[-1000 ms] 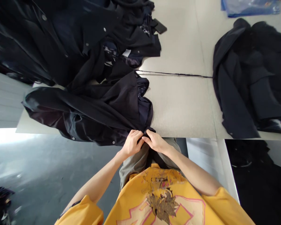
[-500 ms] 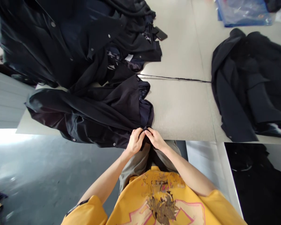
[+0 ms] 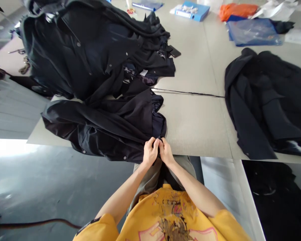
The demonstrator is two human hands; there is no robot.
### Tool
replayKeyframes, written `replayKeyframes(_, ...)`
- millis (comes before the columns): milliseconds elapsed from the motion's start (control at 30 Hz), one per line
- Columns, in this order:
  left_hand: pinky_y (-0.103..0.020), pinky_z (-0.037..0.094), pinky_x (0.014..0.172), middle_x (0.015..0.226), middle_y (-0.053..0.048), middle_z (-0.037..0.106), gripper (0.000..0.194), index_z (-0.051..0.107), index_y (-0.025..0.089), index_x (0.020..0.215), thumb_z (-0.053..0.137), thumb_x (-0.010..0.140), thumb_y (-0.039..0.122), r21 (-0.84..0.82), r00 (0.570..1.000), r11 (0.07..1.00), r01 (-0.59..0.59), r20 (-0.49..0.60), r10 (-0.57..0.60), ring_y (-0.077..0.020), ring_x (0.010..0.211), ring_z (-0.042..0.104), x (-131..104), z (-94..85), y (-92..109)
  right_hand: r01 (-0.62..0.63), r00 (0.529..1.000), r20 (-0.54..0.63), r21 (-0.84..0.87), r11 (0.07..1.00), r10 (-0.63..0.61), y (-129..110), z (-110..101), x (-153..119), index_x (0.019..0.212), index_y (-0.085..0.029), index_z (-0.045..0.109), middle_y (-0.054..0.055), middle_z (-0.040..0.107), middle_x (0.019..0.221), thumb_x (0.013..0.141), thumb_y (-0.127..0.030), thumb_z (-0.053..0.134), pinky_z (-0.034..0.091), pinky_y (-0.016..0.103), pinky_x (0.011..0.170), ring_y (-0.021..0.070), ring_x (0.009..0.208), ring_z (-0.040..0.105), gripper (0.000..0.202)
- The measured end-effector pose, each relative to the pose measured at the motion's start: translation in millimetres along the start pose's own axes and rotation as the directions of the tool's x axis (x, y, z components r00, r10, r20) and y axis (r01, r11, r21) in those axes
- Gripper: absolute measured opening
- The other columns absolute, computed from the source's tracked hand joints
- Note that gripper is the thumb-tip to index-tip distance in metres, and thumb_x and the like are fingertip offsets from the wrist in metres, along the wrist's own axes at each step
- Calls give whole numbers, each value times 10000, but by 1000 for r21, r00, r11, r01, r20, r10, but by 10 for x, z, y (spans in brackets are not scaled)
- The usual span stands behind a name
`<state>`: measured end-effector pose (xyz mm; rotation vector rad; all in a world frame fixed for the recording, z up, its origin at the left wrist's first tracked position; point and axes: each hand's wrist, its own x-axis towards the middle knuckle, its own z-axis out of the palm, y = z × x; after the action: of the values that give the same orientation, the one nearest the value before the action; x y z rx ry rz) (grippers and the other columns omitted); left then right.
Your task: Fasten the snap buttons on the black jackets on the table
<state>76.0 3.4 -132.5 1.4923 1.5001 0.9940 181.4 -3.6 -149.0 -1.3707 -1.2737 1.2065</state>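
Note:
A dark jacket [image 3: 110, 124] with round snap buttons lies along the near edge of the table, part of it hanging over. Its dark blue lining [image 3: 158, 120] shows at the right-hand hem. At the lower corner of that hem, my left hand [image 3: 150, 152] pinches the cloth with bent fingers. My right hand [image 3: 166, 152] grips the same edge, the two thumbs almost touching. What lies between the fingertips is mostly hidden by the hands.
A heap of dark jackets [image 3: 95, 47] fills the table's far left, a phone [image 3: 175, 51] beside it. Another dark jacket [image 3: 263, 103] lies at right. Farther back are a blue box file [image 3: 193, 10], clear blue plastic bags [image 3: 256, 31] and an orange bag [image 3: 237, 11].
My view has tilted up, bringing more of the far table into sight. Both hands keep their grip on the jacket hem and have drawn slightly closer together.

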Motion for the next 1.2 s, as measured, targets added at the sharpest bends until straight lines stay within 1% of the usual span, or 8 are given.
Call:
replayKeyframes(267, -235, 297, 564, 620, 46, 343, 453, 351, 197, 670, 459, 978, 512, -226, 998, 974, 7, -54, -20, -102, 578, 341, 116, 126, -151, 63, 996, -62, -19, 998, -64, 27, 47, 122, 826, -234, 462, 10, 561, 708, 1010, -462, 342, 422, 287, 615, 185, 649, 566, 317)
replayKeyframes(433, -233, 305, 569, 629, 46, 345, 454, 351, 198, 675, 470, 975, 518, -281, 997, 960, 6, -66, -26, -102, 585, 337, 183, 209, -221, 90, 988, -120, -30, 996, -93, 89, 92, 180, 827, -234, 453, 16, 567, 710, 1015, -452, 328, 432, 286, 611, 183, 650, 566, 313)
replayKeyframes(567, -235, 334, 598, 636, 39, 368, 441, 364, 198, 680, 444, 988, 504, -234, 997, 972, -6, -73, -11, -110, 602, 371, 209, 225, -261, 102, 982, -154, -34, 994, -106, 157, 130, 205, 813, -237, 440, 10, 567, 694, 1014, -445, 322, 434, 281, 603, 176, 632, 559, 312)
replayKeyframes(700, -253, 382, 678, 687, 14, 474, 352, 454, 201, 739, 446, 988, 451, -65, 998, 996, -61, -10, 60, -139, 686, 464, 220, 178, -281, 96, 974, -199, -55, 994, -105, 243, 139, 204, 803, -237, 442, 4, 556, 673, 1005, -441, 335, 427, 281, 588, 175, 607, 550, 307)
replayKeyframes(767, -265, 390, 699, 704, 5, 507, 318, 484, 204, 755, 459, 982, 426, -7, 996, 996, -92, 15, 92, -152, 715, 490, 231, 158, -278, 91, 969, -225, -59, 994, -102, 274, 140, 205, 808, -235, 447, 6, 555, 672, 1002, -438, 331, 425, 284, 587, 177, 603, 548, 304)
replayKeyframes(900, -272, 384, 670, 661, 8, 482, 352, 466, 206, 705, 449, 986, 417, -10, 995, 995, -104, -2, 104, -153, 677, 475, 272, 169, -261, 76, 963, -254, -52, 996, -86, 274, 150, 221, 797, -237, 447, 7, 557, 672, 1007, -440, 331, 424, 283, 583, 175, 602, 538, 314)
replayKeyframes(1033, -276, 385, 669, 659, 4, 488, 365, 472, 205, 696, 457, 986, 425, -28, 995, 995, -99, -23, 99, -154, 672, 476, 300, 198, -258, 67, 956, -283, -60, 996, -81, 242, 161, 237, 778, -243, 432, 4, 547, 662, 1010, -435, 329, 422, 285, 580, 175, 595, 528, 319)
replayKeyframes(1200, -281, 397, 694, 698, -6, 511, 354, 488, 206, 726, 451, 994, 435, -47, 994, 994, -104, -23, 103, -159, 698, 496, 291, 212, -306, 66, 958, -275, -54, 996, -79, 240, 165, 234, 780, -241, 437, 7, 542, 668, 1014, -435, 326, 418, 290, 584, 177, 604, 530, 324)
